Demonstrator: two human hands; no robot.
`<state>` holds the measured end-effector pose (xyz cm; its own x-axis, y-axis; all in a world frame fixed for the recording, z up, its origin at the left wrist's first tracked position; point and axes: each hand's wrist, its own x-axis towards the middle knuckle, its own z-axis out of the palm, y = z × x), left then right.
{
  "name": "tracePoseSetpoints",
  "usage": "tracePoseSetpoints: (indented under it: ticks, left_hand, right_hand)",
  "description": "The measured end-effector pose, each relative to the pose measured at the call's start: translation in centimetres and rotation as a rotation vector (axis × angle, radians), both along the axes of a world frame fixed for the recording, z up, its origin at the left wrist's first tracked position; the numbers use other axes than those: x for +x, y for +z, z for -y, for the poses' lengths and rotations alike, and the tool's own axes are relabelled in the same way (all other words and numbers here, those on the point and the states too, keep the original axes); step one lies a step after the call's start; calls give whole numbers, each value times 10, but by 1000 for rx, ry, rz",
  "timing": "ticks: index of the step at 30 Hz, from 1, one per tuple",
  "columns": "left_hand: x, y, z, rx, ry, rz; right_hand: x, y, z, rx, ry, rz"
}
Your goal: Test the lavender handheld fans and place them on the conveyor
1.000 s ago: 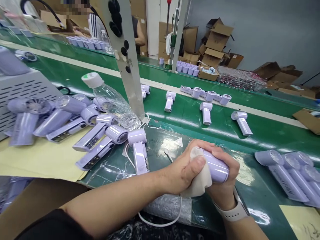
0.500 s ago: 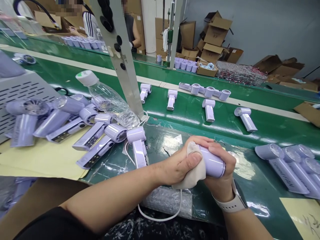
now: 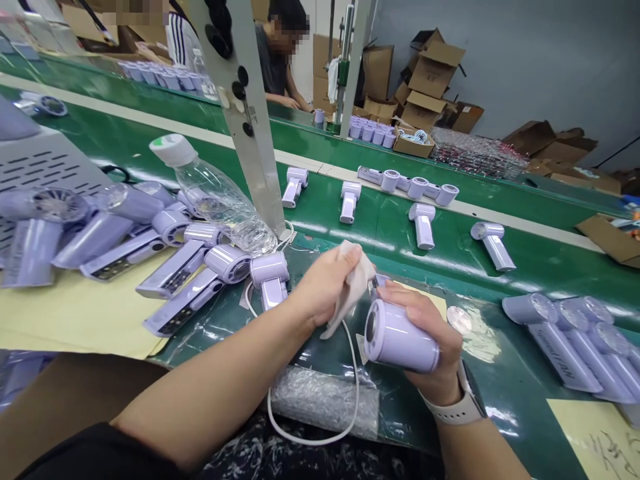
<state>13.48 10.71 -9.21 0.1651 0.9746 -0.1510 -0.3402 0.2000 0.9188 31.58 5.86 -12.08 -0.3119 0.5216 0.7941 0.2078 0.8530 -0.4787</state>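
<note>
My left hand [image 3: 325, 283] pinches a crumpled white cloth [image 3: 353, 287] between thumb and fingers. Just right of it, my right hand [image 3: 430, 327] is wrapped round a lilac handheld fan [image 3: 403, 339], its round head turned toward me and to the left. The fan's handle is mostly hidden behind my fingers. The cloth's edge is close to the fan's handle end; I cannot tell whether they touch. A white cable [image 3: 357, 380] loops below my hands, across a bubble-wrapped pack [image 3: 325, 403]. Another lilac fan [image 3: 270, 273] lies just beyond my left forearm.
Several lilac fans [image 3: 175, 267] are heaped at left on yellow paper [image 3: 120, 327], beside a clear plastic bottle [image 3: 215, 190] and a metal post [image 3: 250, 127]. More fans [image 3: 565, 353] stand in a group at right. Fans lie along the green conveyor [image 3: 320, 223]. Two people work across it.
My left hand has drawn the cloth away from the fan's body, up and left. My right hand has turned the fan so its round head shows. A person across has leaned into view.
</note>
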Motion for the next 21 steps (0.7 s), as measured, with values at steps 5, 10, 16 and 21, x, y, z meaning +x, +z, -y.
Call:
tracePoseSetpoints:
  ticks: [5, 10, 16, 21]
  left_hand:
    - [-29, 12, -19, 270, 268, -734]
    - [-43, 9, -31, 370, 56, -1449]
    - [-34, -2, -28, 488, -1, -1534]
    - [-34, -26, -28, 515, -274, -1543]
  right_hand:
    - [20, 8, -2, -31, -113, 77]
    - [89, 14, -8, -419, -582, 730]
    - [178, 20, -14, -330, -1060, 1152]
    - [213, 47, -93, -587, -1119, 898]
